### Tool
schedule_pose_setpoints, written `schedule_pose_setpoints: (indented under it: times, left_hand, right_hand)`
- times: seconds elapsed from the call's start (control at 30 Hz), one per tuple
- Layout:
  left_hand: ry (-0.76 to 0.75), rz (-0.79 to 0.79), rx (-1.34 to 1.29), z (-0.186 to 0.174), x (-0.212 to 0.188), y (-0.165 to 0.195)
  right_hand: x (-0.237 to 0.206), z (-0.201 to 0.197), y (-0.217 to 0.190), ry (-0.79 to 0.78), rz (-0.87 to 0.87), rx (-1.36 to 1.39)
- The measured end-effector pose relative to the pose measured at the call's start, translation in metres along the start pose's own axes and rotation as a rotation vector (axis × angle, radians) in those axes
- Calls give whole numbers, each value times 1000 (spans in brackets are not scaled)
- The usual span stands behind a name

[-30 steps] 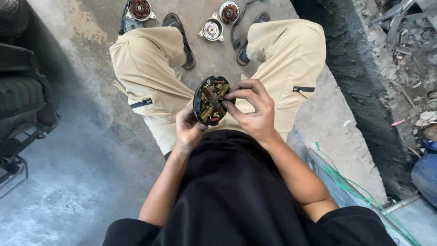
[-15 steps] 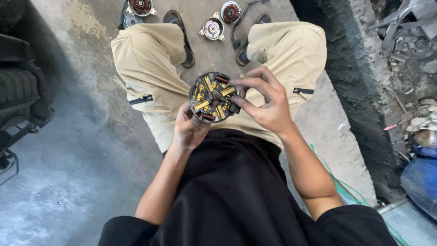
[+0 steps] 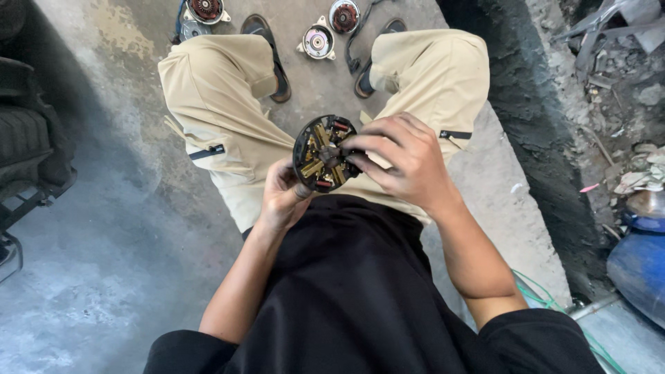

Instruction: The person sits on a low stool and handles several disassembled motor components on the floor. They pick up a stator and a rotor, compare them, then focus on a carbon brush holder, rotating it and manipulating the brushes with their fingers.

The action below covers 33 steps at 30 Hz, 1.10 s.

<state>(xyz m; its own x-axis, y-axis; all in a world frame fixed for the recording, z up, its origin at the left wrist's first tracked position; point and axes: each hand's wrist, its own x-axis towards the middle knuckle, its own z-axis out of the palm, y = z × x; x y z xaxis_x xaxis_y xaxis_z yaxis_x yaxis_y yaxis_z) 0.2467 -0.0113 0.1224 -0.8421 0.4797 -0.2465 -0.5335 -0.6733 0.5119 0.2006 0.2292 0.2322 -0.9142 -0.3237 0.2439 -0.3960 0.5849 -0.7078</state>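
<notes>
Black and brass: a round black metal plate with brass-coloured fittings and small red coils (image 3: 323, 154) sits between both hands, above the lap. The left hand (image 3: 282, 197) grasps its lower edge from below. The right hand (image 3: 402, 161) closes on its right side, fingertips (image 3: 355, 143) pressing near the centre. Beige trouser legs (image 3: 218, 104) flank the hands. Beyond the hands, on the grey concrete floor (image 3: 97, 228), stand round silver motor housings (image 3: 317, 40) between dark sandals (image 3: 267, 41).
</notes>
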Motion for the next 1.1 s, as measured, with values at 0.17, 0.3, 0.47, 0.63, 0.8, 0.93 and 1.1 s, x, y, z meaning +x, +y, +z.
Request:
schedule_pose_setpoints:
  times: [0.17,0.3,0.47,0.63,0.8,0.93,1.1]
  left_hand:
    - [2,23,-15,5,2,1]
    - [5,26,-48,3,2,1]
    - [-5,-16,-133,-2,-1,2]
    - [0,-61,-188,-3,-3,0]
    - [-15,-48,-171,-2,-4,1]
    - [-17,-51,-102,0,-4,3]
    - [-8,-119,-105,1,-2,9]
  right_hand:
    - [-6,16,0,132,73,121]
    - [-13,25,-4,181,72,153]
    - [-24,33,-12,239,206,261]
    - [-28,30,-5,279,242,267]
    - [-26,21,-7,304,306,341]
    - [-20,11,-18,138,175,124]
    - [-13,8,-19,61,163,59]
